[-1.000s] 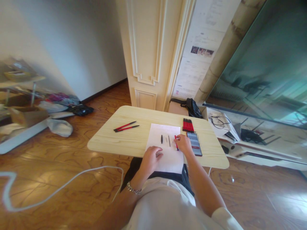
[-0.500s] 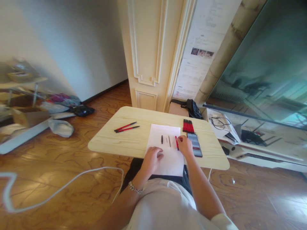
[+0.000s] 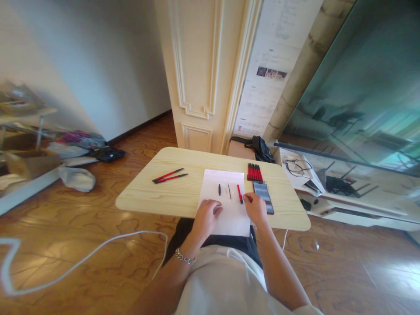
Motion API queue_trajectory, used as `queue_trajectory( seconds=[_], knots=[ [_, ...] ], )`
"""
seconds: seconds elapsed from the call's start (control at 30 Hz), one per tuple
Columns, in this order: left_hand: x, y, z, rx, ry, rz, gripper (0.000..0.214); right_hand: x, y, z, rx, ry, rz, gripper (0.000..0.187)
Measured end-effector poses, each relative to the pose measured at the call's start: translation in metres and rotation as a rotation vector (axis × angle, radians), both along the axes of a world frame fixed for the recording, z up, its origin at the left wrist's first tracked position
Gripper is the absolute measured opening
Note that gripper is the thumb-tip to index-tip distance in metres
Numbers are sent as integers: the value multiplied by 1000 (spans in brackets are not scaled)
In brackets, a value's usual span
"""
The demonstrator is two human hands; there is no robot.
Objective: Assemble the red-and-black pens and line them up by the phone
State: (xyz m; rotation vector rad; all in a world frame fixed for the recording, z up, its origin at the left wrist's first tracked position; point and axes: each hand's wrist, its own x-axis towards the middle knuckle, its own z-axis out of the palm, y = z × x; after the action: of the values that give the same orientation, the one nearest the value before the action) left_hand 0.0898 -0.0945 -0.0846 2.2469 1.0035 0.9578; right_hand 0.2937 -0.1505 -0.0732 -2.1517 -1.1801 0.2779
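Observation:
A sheet of white paper (image 3: 226, 223) lies on the table with parts of a taken-apart pen on it: a short black tip piece (image 3: 219, 189), a tiny pale piece that looks like a spring (image 3: 225, 190), a thin dark refill (image 3: 229, 191) and a red pen barrel (image 3: 239, 192) with a black lower end. My left hand (image 3: 207, 215) rests on the paper's left side, fingers loosely bent and apart, holding nothing. Just right of the barrel, my right hand (image 3: 256, 207) is loosely curled over the paper's edge, its fingers slightly apart, with nothing visible in them.
Two red-and-black pens (image 3: 169, 176) lie on the left of the pale wooden table (image 3: 141, 197). Several similar pens (image 3: 254, 172) stand in a row at the back right, above a phone (image 3: 262, 192). A white cable (image 3: 98, 243) crosses the floor at left.
My right hand has let go of the red barrel and drawn slightly right of it, leaving the barrel on the paper. My left hand stays in place. The view has shifted a little.

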Motion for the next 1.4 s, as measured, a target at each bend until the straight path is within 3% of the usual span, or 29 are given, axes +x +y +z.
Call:
queue_trajectory(
  seconds=[0.13, 0.37, 0.57, 0.83, 1.07, 1.23, 1.4],
  knots=[
    [-7, -14, 10, -113, -61, -18, 17, 2, 7, 5, -47, -65, 40, 22],
    [-10, -34, 17, -309, -24, -167, 30, 9, 33, 11, -180, -158, 55, 22],
    [-8, -38, 20, -356, 0, -232, 30, 11, 52, 11, -251, -213, 42, 25],
    [-7, -37, 21, -379, -41, -208, 29, 14, 65, 4, -358, -226, 21, 46],
    [-7, -37, 21, -393, -90, -202, 24, 12, 69, 3, -424, -204, 18, 42],
    [-8, -35, 23, -379, -113, -190, 25, 14, 66, 12, -364, -187, 33, 35],
    [-9, -32, 26, -399, -200, -154, 25, 11, 50, 25, -63, -2, 159, 33]
  ],
)
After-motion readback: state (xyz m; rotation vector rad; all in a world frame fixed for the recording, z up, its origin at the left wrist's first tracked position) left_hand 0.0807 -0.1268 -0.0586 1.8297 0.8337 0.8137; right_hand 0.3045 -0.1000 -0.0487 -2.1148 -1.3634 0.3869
